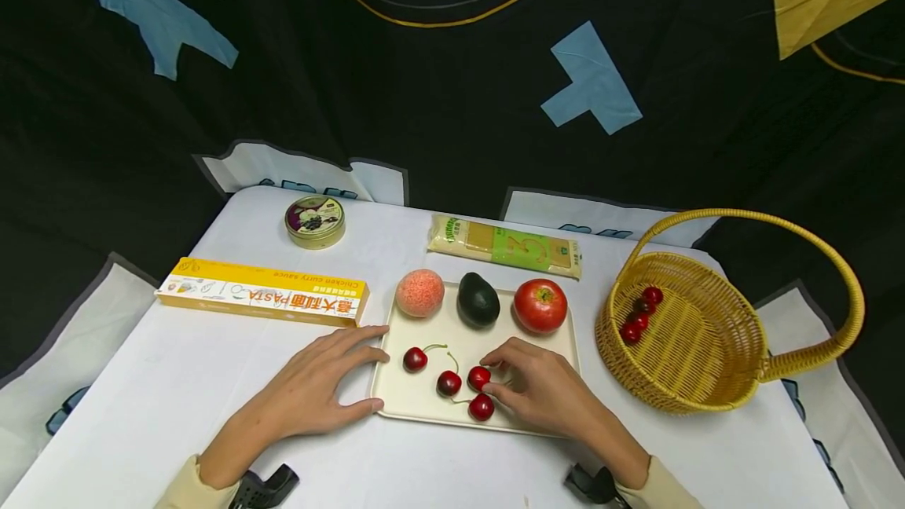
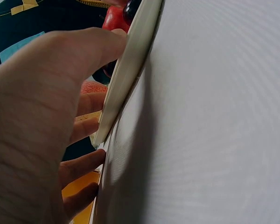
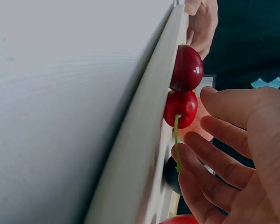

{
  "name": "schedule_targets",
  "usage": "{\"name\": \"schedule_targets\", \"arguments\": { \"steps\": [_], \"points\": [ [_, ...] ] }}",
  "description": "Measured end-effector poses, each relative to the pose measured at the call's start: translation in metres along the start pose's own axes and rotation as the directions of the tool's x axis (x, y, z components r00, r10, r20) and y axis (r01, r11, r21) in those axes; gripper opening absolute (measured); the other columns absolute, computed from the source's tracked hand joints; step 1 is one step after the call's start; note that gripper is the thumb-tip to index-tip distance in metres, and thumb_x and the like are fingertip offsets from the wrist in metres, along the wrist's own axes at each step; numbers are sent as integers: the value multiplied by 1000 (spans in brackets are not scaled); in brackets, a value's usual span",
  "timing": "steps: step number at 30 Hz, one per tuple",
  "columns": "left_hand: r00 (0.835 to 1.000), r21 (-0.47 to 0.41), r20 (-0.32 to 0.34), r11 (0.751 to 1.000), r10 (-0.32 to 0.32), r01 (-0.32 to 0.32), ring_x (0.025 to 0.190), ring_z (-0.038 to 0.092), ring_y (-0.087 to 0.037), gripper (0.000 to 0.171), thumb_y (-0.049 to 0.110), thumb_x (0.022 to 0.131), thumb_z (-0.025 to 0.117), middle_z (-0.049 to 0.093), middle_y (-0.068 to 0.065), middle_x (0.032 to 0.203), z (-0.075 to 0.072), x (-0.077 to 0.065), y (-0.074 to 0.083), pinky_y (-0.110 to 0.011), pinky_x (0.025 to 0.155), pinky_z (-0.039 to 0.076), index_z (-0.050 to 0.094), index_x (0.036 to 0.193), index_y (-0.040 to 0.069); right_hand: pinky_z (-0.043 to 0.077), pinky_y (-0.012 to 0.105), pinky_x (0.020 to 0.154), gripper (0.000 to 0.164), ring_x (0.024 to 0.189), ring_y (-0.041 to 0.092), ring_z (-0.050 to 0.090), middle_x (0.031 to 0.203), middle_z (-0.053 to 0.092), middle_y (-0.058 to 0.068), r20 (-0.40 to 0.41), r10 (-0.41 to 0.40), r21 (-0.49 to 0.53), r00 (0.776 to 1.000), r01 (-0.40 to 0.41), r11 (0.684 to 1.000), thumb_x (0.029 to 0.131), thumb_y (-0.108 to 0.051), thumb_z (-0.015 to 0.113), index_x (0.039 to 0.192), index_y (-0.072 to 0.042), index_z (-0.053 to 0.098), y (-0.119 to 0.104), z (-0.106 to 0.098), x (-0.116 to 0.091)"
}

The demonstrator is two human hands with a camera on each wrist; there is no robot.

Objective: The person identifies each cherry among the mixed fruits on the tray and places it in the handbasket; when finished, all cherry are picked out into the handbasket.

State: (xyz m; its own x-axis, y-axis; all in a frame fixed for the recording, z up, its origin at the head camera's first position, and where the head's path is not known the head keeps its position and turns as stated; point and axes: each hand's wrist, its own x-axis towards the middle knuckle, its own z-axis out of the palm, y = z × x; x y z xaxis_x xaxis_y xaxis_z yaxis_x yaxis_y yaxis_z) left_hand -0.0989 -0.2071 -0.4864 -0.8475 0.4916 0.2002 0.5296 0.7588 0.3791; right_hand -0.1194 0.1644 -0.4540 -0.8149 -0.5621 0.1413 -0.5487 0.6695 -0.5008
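My left hand (image 1: 321,379) spreads along the left edge of a cream tray (image 1: 431,411), fingertips and thumb right at its rim. My right hand (image 1: 540,387) is over the tray's right half, thumb and fingers parted and bent. Its fingertips are right at a red cherry (image 1: 478,378), whose green stem (image 3: 178,140) runs up beside the fingers. A nearer cherry (image 1: 481,407) lies by the thumb. Two darker cherries are further left, one in the middle (image 1: 448,383) and one by the left fingers (image 1: 415,360). A peach (image 1: 420,293), an avocado (image 1: 478,301) and a tomato (image 1: 540,305) line the tray's far side.
On the right stands a yellow wicker basket (image 1: 728,360) with a tall handle and several cherries (image 1: 639,316) inside. A pasta box (image 1: 261,291) lies at left, with a round tin (image 1: 315,221) behind it. A noodle packet (image 1: 505,246) lies beyond the tray.
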Motion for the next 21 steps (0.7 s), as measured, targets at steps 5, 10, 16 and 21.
{"name": "schedule_targets", "arguments": {
  "steps": [5, 10, 16, 21],
  "points": [
    [1000, -4, 2, 1000, -4, 4, 148, 51, -29, 53, 56, 85, 86, 50, 4, 165, 0, 0, 0, -56, 117, 45, 73, 130, 30, 54, 21, 69, 25, 82, 4, 63, 103, 71, -14, 9, -3, -3, 1000, 3, 1000, 91, -28, 88, 114, -25, 77, 2, 3, 1],
    [1000, 0, 1, 1000, -7, 7, 148, 50, -29, 53, 56, 85, 86, 50, 4, 165, 0, 0, -1, -56, 117, 45, 73, 130, 31, 54, 21, 70, 25, 83, 3, 63, 102, 70, -16, 15, -12, -1, 1000, 12, 1000, 91, -27, 88, 113, -26, 77, 3, 5, 2],
    [1000, -1, 2, 1000, -5, 5, 149, 50, -28, 53, 56, 85, 86, 49, 5, 165, 1, 1, -1, -56, 118, 45, 73, 130, 31, 56, 24, 75, 25, 84, 4, 62, 101, 70, -16, 39, -9, -4, 999, 9, 1000, 92, -26, 87, 114, -25, 75, 1, 6, 5],
    [1000, 6, 1, 1000, -5, 5, 149, 50, -28, 52, 56, 85, 85, 49, 5, 165, 2, 0, -1, -55, 118, 45, 73, 130, 31, 58, 26, 80, 26, 87, 3, 63, 104, 71, -17, 59, 8, 20, 998, -9, 1000, 92, -21, 86, 114, -24, 73, 1, 7, 6]
  ]
}}
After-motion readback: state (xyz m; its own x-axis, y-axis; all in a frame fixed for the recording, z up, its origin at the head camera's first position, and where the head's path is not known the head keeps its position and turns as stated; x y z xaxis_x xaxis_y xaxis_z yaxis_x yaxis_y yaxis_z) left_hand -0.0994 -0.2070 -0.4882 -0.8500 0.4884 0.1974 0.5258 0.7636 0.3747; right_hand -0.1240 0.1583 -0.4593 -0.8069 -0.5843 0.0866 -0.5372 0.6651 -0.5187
